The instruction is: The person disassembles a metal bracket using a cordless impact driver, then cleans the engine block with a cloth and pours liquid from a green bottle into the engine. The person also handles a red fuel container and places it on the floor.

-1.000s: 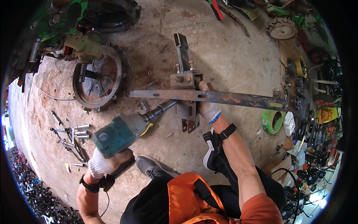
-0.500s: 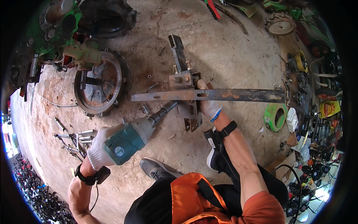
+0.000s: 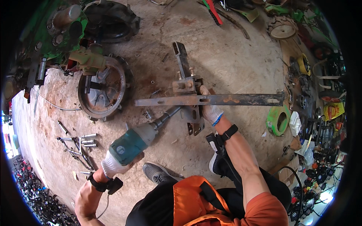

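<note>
My left hand (image 3: 112,164), in a white knit glove, holds a teal and grey impact wrench (image 3: 128,145) by its rear and handle. Its long socket (image 3: 166,116) points up-right, its tip at the underside of a rusty steel assembly. My right hand (image 3: 211,112), also gloved, grips that assembly just right of its centre, fingertips partly hidden behind the metal. The assembly has a bolted block (image 3: 183,86), an upright bar (image 3: 180,60) and a long slotted crossbar (image 3: 241,99) lying across it, with a holed plate (image 3: 194,127) below.
Left: a green machine (image 3: 66,30), a lugged metal wheel (image 3: 102,101), scattered sockets and extensions (image 3: 75,150). Right: green tape roll (image 3: 271,124), white wad (image 3: 295,124), small wheel (image 3: 283,30) and cluttered parts. My shoes (image 3: 156,173) rest on the concrete floor.
My left hand shifted higher on the wrench half a second ago and is now lower at the handle again. The wrench tilts slightly differently. My right hand keeps its grip; the whole view has shifted slightly.
</note>
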Available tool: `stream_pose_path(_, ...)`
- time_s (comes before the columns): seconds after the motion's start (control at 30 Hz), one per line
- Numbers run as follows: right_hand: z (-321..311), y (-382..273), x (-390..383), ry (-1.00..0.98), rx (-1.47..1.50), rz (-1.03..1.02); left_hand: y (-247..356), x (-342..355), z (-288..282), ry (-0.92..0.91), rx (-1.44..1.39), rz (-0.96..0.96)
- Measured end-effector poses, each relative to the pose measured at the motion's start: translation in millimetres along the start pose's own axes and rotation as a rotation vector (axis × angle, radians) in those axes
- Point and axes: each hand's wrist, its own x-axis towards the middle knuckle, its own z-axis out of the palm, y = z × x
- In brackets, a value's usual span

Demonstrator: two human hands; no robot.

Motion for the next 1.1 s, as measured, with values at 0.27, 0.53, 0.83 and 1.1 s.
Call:
stream_pose_path(0.27, -8.9, 10.1, 4.3, 0.072, -0.009, 0.04, 28.3, -14.3, 15.9, -0.091, -0.718, -0.896)
stream_pose_path(0.53, -7.2, 13.4, 3.2, 0.093, -0.172, -0.038, 41.2, -13.2, 2.1, -0.106, -0.714, -0.935)
stream_pose_path(0.83, -8.5, 5.1, -6.1, 0.032, -0.357, -0.251, 26.7, -17.7, 12.2, -0.01, -0.269, -0.41)
stream_pose_path(1.1, -5.7, 14.9, 4.5, -0.034, -0.197, -0.196, 30.6, -27.3, 3.5, 0.119, -0.666, -0.78)
